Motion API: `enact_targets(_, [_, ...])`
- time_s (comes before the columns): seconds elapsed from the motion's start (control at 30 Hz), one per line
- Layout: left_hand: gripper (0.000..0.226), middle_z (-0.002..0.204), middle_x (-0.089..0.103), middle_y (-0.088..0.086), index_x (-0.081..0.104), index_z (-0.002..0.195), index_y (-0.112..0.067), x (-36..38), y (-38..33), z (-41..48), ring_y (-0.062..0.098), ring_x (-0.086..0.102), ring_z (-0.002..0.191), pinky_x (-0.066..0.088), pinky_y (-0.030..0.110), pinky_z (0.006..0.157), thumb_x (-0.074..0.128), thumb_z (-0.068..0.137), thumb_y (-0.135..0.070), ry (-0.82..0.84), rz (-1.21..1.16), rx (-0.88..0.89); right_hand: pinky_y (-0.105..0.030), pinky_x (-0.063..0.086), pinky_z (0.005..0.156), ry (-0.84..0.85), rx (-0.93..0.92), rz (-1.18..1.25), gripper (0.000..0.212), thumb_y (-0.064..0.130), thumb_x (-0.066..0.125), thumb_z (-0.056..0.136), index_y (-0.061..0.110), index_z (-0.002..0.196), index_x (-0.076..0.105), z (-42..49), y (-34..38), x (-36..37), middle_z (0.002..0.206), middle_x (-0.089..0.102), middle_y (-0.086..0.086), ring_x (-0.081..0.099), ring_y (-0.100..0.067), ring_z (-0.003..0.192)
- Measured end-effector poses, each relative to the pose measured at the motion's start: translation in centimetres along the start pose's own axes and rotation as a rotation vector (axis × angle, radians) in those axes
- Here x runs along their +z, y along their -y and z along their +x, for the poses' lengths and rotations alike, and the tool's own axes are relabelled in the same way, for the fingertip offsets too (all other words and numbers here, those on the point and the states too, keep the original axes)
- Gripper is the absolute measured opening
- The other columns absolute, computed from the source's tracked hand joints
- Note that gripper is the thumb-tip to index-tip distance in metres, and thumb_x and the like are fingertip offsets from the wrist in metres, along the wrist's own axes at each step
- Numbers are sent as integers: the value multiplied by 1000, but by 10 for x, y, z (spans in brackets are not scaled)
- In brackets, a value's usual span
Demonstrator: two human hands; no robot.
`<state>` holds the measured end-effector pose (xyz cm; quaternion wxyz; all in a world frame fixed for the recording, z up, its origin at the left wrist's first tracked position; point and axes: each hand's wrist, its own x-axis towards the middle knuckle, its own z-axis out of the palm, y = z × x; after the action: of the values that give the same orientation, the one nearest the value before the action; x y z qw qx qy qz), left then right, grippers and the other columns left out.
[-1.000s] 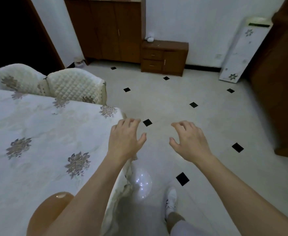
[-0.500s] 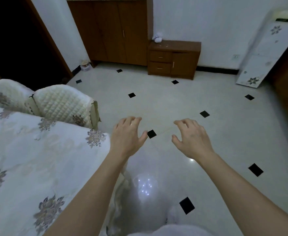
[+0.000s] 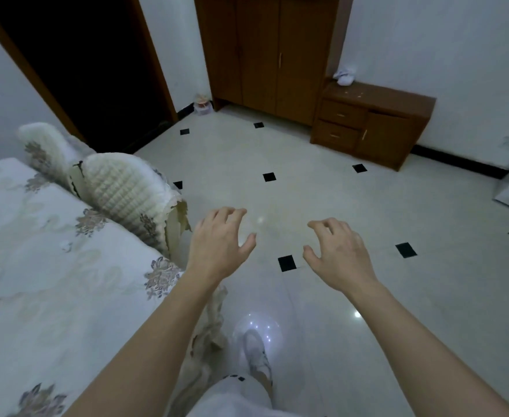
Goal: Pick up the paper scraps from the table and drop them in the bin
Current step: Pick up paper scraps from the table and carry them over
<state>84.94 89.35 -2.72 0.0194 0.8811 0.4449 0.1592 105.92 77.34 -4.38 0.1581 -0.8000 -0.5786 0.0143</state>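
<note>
Hands, left hand [image 3: 221, 246] and right hand [image 3: 339, 255], reach forward palm-down over floor [image 3: 322, 191]; fingers loosely spread, empty.

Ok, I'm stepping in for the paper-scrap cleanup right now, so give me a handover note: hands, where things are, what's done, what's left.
Left hand: open, empty, held over the floor just past the table corner.
Right hand: open, empty, over the floor.
Job's things: no loose scraps show on the visible part of the tablecloth. No bin clearly in view; a small container stands by the wardrobe, too far to identify.
Done: cannot tell.
Left: check the whole table, find the bin.
</note>
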Motion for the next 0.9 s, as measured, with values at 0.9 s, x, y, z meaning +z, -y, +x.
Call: enact_targets(0.9, [49,122,65,6,62,125,-15,79,194,361,29,58,112,49,43,87,63,86,-44,-21,21,-300,-41,45,89,121,-304,26,45,35,61,86,15,126,60,478,56,105,121,61,-8,55,-29,113])
